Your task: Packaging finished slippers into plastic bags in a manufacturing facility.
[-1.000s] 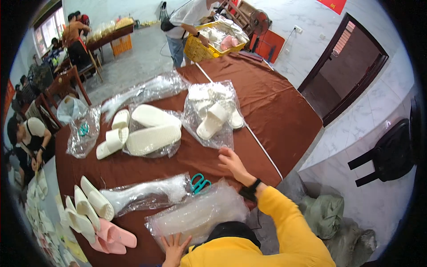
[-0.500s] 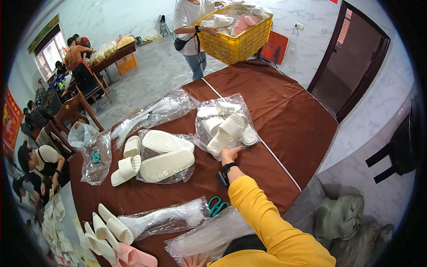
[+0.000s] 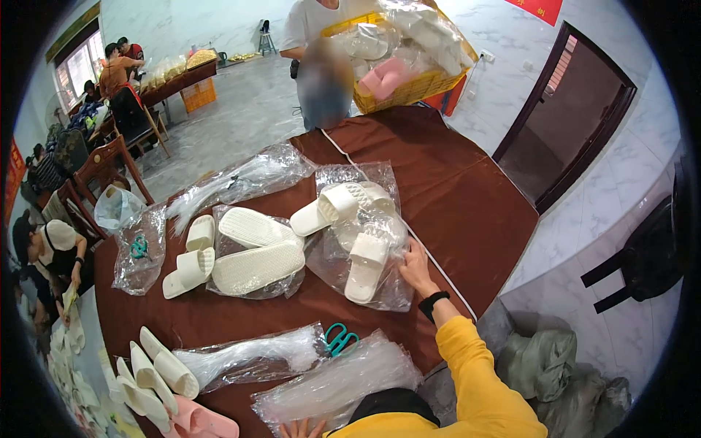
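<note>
Head view shows the right hand [image 3: 415, 269] flat and open on the bag [image 3: 365, 241] of white slippers [image 3: 365, 266], which lie just to its left, long axes pointing away, while the left hand [image 3: 303, 429], fingers spread, presses the near plastic stack [image 3: 336, 383].

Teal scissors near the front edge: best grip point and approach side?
Take the scissors by the teal loop handles, probably from above on the person's side. They lie flat between two clear bag stacks, handles toward the near edge; the blades look tucked by the plastic.
</note>
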### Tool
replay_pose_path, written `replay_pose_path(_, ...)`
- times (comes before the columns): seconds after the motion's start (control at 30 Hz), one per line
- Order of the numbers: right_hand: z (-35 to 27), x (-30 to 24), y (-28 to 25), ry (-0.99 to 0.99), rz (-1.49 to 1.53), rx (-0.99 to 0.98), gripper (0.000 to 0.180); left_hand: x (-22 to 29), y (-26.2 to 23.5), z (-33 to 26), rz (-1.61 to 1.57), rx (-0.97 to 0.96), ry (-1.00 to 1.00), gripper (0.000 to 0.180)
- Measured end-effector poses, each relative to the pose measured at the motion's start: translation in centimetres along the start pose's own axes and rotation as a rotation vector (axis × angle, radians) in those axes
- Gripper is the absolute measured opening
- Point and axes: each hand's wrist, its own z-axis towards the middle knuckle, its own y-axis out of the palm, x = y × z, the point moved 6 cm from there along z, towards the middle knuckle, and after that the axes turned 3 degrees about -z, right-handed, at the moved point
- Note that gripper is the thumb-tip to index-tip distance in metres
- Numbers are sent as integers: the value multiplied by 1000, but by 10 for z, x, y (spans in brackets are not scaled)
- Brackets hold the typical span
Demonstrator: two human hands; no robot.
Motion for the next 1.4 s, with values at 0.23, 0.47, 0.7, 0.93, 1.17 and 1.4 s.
replay_pose_path(0.23,75,52,37,417,473,170,57,-11,-23,34,-115,30,-15,48)
replay_pose_path(0.47,57,-4,109,591,1244,-355,38,-21,-38,20,-247,28,-69,45)
replay_pose_path(0.7,-50,-1,71,876,1813,-375,45,-6,-46,3,-434,38,-50,43)
replay_pose_path(0.93,-101,-51,-44,745,1447,-392,27,-15,-82,-11,-650,135,-216,54)
replay_pose_path(1.17,-130,-147,-76,978,1518,-633,27,48,-143,3,-1506,711,113,78)
replay_pose_path(1.4,-113,-267,-68,199,1396,-1101,32,43,-135,-25,-1704,973,205,69)
